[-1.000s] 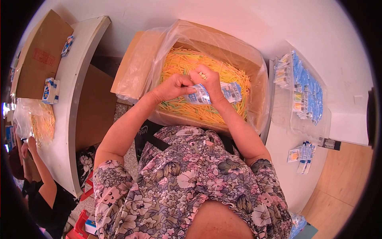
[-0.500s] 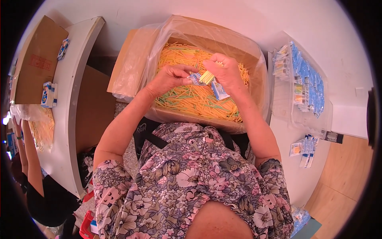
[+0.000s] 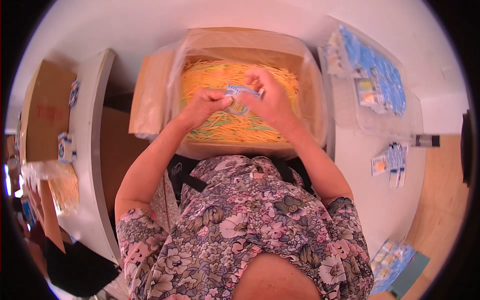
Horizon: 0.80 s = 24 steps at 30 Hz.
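Observation:
My left hand (image 3: 206, 104) pinches a small clear packet (image 3: 237, 90) with a blue-and-white header between thumb and fingers. Several thin yellowish sticks show through the packet's lower part. At its right side is my right hand (image 3: 276, 104), smeared by motion; its thumb lies over the packet, and its fingers are raised and apart from the thumb. Both hands are above a large cardboard box (image 3: 295, 150) lined with clear plastic. Inside the box lies a mass of thin orange, yellow and green sticks (image 3: 240, 134).
To the right, a clear plastic bin (image 3: 350, 122) holds many blue-topped packets (image 3: 377, 75). More packets (image 3: 397, 162) lie on the white table (image 3: 370, 200). At left, a white table (image 3: 87, 145) bears a carton (image 3: 52, 107) and a bag of sticks; another person's arm (image 3: 49, 215) reaches there.
The bundle of sticks in my right hand has gone into the packet, and that hand's fingers have spread. The packet with the blue strip now faces up. The whole view has shifted.

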Tool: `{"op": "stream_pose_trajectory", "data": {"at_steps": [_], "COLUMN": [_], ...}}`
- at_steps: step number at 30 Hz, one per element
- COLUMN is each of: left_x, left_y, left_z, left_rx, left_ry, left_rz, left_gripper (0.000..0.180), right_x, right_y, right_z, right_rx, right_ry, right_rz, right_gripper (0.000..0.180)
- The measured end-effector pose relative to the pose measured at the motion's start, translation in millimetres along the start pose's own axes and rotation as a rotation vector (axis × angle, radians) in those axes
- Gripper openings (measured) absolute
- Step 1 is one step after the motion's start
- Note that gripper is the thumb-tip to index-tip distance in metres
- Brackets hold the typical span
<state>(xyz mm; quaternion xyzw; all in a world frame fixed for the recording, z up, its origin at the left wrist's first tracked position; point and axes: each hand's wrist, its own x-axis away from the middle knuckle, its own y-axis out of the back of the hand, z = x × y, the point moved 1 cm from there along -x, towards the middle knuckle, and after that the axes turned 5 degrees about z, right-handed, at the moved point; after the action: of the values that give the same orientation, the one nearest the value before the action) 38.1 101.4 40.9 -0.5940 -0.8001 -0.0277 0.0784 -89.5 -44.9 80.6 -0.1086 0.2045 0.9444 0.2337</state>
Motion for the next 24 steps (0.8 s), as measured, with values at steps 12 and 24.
{"op": "stream_pose_trajectory", "data": {"at_steps": [12, 24], "left_x": [-42.4, -109.0], "left_y": [21.0, -34.3], "left_z": [50.6, 88.0], "left_rx": [-0.929, -1.238], "left_ry": [-0.237, -0.039], "left_rz": [0.007, -0.197], "left_gripper": [0.031, 0.062], "right_x": [179.7, 251.1], "right_y": [189.2, 314.7], "right_z": [32.4, -83.6], "right_rx": [0.513, 1.418], "right_ry": [-0.084, -0.208], "right_rz": [-0.549, -0.666], "right_gripper": [0.013, 0.041]}}
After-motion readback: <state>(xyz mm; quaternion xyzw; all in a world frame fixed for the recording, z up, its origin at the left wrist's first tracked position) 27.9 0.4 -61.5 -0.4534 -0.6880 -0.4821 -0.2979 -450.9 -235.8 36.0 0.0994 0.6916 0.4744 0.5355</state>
